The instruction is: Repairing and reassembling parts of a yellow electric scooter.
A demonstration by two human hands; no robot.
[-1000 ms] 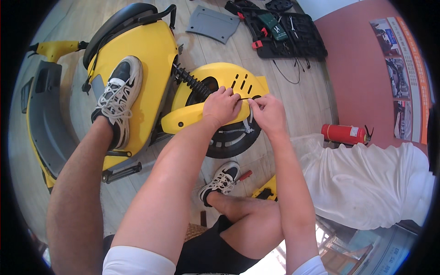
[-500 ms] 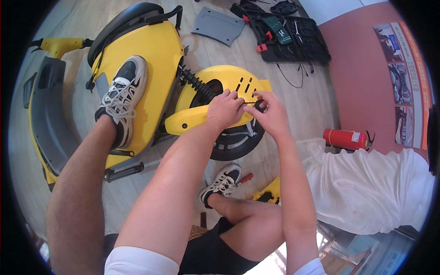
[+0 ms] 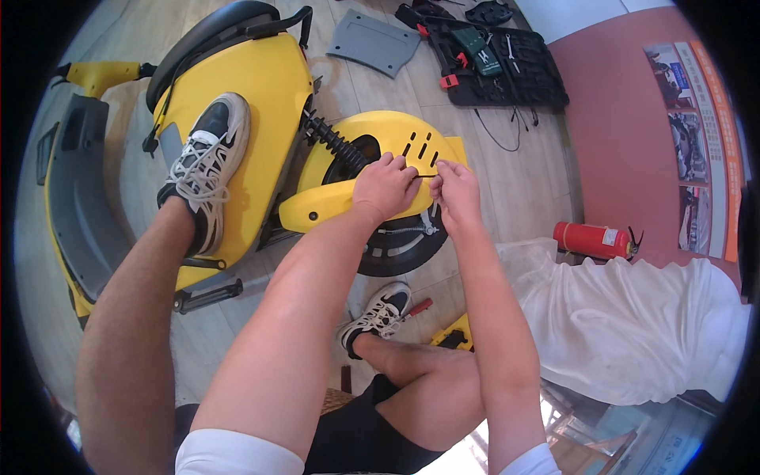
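A yellow scooter (image 3: 261, 95) lies on its side, its rear wheel (image 3: 404, 247) under a yellow cover (image 3: 380, 131) with slots. Over the lower edge of this cover, my left hand (image 3: 384, 188) is closed, fingers curled, at one end of a thin black strip (image 3: 426, 176). Just to its right, my right hand (image 3: 457, 194) pinches the strip's other end. Whatever else the right palm holds is hidden. Beside my left hand is a black coil-spring shock absorber (image 3: 336, 142). One shoe (image 3: 208, 158) of mine rests on the scooter's yellow body.
An open black tool case (image 3: 530, 79) with wrenches lies at the far right, near a grey panel (image 3: 374, 43). A red fire extinguisher (image 3: 594, 240) and white cloth (image 3: 625, 324) are on the right. A red-handled tool (image 3: 419, 307) lies beside my other shoe (image 3: 384, 313).
My right hand has turned and its fingers have closed in. The small round black thing that showed in it is now out of sight. My left hand has barely moved.
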